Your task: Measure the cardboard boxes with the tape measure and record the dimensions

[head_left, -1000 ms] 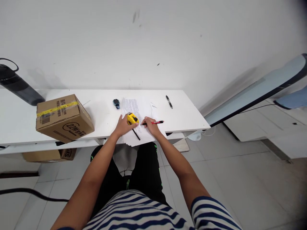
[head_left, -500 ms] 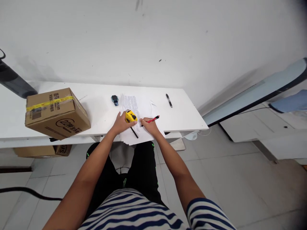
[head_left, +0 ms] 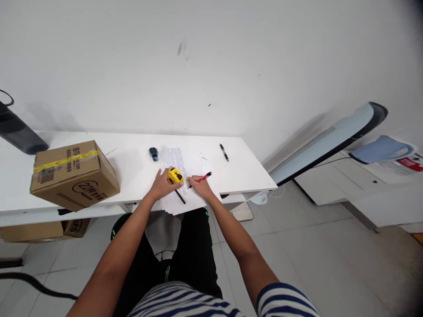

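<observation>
My left hand [head_left: 161, 185] is closed around a yellow tape measure [head_left: 175, 175], resting over a stack of paper sheets [head_left: 176, 207] at the desk's front edge. Between the fingers of my right hand [head_left: 200, 186] is a red pen [head_left: 204, 177], slanting up to the right, with its lower end close to the paper. The top sheet carries lines of handwriting. A short black stick-like piece [head_left: 180, 197] lies on the paper just below the tape measure; its exact kind is unclear.
A cardboard box [head_left: 76, 176] with yellow tape stands on the white desk [head_left: 132, 149] at left, beside a dark bottle [head_left: 20, 130]. Behind the papers lies a smartwatch [head_left: 153, 153]. A black pen [head_left: 224, 152] is at right. A long padded board [head_left: 330, 141] leans by the wall.
The whole view has shifted, so the desk sits lower and slightly further left. Both hands keep their grip on the tape measure and the red pen, with little movement over the paper.
</observation>
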Demonstrator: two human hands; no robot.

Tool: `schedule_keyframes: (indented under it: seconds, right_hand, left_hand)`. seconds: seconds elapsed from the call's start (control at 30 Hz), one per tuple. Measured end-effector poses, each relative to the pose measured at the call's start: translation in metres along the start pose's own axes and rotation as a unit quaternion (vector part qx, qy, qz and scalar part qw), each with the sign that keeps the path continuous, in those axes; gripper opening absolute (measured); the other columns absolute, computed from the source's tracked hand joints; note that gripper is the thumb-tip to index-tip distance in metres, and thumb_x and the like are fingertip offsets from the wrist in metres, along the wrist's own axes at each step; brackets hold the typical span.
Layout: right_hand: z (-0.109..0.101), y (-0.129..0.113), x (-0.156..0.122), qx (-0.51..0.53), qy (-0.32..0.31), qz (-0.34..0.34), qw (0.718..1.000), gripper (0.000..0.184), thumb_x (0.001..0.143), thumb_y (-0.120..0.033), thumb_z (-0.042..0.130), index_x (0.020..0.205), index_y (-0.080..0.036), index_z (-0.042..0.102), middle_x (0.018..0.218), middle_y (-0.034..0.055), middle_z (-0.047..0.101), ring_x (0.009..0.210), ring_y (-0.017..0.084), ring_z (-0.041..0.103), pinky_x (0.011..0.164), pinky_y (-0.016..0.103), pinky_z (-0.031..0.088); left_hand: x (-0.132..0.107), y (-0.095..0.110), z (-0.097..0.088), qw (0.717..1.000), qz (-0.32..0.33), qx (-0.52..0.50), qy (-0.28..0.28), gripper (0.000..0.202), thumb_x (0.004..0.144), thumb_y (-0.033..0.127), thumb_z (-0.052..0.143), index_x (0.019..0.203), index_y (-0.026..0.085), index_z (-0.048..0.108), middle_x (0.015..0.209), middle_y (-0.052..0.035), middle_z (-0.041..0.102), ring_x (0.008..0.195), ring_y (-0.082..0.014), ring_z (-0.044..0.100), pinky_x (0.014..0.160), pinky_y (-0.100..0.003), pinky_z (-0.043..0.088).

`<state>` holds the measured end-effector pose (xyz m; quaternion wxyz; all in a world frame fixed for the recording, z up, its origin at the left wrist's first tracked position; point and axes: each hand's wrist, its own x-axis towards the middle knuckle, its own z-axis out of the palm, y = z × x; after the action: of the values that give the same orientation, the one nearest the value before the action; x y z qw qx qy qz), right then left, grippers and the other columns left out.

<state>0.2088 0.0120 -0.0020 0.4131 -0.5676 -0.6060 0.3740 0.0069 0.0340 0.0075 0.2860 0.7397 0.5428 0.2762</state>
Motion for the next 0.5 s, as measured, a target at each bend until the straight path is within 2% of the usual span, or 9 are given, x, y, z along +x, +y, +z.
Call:
schedule_keyframes:
  seconds: [0.1,0.3,0.5]
  right_hand:
    - [0.0007,-0.0020,-0.0012,0.001,0.012,-0.001,1.000,0.038,0.080,-0.048,0.051,0.053,-0.021,0.050,0.054,-0.0025,0.048,0.060,0.014,0.047,0.061,0.027,0.036]
    - [0.0032,-0.0051,-0.0043,0.003,0.045,-0.007,0.999,0.037,0.080,-0.047,0.049,0.053,-0.022,0.047,0.052,-0.0032,0.045,0.057,0.014,0.044,0.059,0.028,0.035]
    - [0.0020,-0.0029,-0.0057,-0.007,0.034,-0.005,0.999,0.036,0.079,-0.046,0.051,0.052,-0.022,0.048,0.052,-0.0030,0.046,0.057,0.014,0.044,0.060,0.028,0.036]
  left_hand:
    - [-0.0015,0.0015,-0.0017,1.000,0.009,0.000,-0.001,0.057,0.067,0.058,0.068,0.110,0.022,0.052,0.111,-0.0064,0.066,0.133,-0.0323,0.045,0.119,-0.046,0.021]
    - [-0.0051,0.0057,-0.0053,1.000,-0.001,0.009,-0.010,0.061,0.069,0.061,0.067,0.113,0.022,0.052,0.115,-0.0084,0.064,0.137,-0.0348,0.039,0.116,-0.047,0.026]
    - [-0.0070,0.0092,-0.0049,1.000,-0.015,0.006,-0.004,0.066,0.069,0.063,0.066,0.117,0.021,0.051,0.123,-0.0097,0.061,0.139,-0.0358,0.037,0.113,-0.046,0.031]
